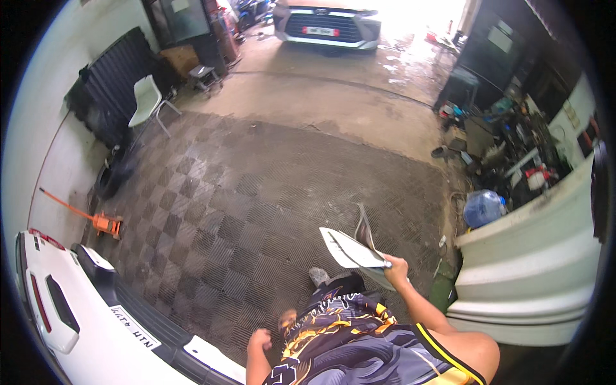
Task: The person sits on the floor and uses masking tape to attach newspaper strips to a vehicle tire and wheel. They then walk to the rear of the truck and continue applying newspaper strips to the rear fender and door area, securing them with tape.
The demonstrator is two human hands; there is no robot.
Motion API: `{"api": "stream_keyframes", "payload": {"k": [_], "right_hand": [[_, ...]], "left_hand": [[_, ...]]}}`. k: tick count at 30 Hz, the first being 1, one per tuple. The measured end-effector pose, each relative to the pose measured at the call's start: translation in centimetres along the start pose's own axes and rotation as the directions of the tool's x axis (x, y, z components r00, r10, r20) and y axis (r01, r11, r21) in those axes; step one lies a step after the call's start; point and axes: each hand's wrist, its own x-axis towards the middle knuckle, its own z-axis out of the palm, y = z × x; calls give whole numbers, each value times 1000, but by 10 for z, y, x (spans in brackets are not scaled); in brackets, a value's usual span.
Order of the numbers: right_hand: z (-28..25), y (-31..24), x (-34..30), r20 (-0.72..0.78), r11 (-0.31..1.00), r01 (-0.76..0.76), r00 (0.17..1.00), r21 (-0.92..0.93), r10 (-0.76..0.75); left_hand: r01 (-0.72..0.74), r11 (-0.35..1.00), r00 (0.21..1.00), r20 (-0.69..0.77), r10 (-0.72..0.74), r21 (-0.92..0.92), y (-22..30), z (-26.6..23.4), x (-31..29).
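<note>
My right hand (396,269) is closed around one end of several thin, stiff pieces. One is a white flat piece (346,249) with a dark line along it; a grey, curved piece (364,228) sticks up beside it. I cannot make out exactly what kind of things they are. They are held out in front of my body, above the floor. My left hand (260,339) hangs low by my left side, fingers curled, with nothing showing in it. Nearest to it is the rear of a white vehicle (205,359).
Dark textured mats (256,212) cover the floor. An orange floor jack (106,223) and a white chair (146,99) stand at left. On the right are a blue water jug (482,208), a pale ribbed panel (532,269) and piled clutter (513,151). Another car (326,27) is parked at the far opening.
</note>
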Motion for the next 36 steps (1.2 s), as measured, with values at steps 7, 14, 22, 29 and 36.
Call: {"api": "stream_keyframes", "payload": {"k": [7,14,22,29,36], "right_hand": [[83,-130,253,157,915,402,902,37,-403],[204,-256,353,204,926,376,909,-27,-363],[311,-297,385,217,903,169,972,-395,-87],[420,-392,441,373,881,158,928,-445,22],[626,-553,562,502,773,437,846,-460,-179]], "left_hand": [[139,602,903,-148,-403,-786,-77,10,-42],[392,687,916,196,-349,-612,-41,-59,36],[-184,738,885,-436,-163,-649,47,-455,132],[-340,744,720,-668,-188,-576,21,-688,156],[227,656,936,-25,-351,-720,-119,-612,257]]}}
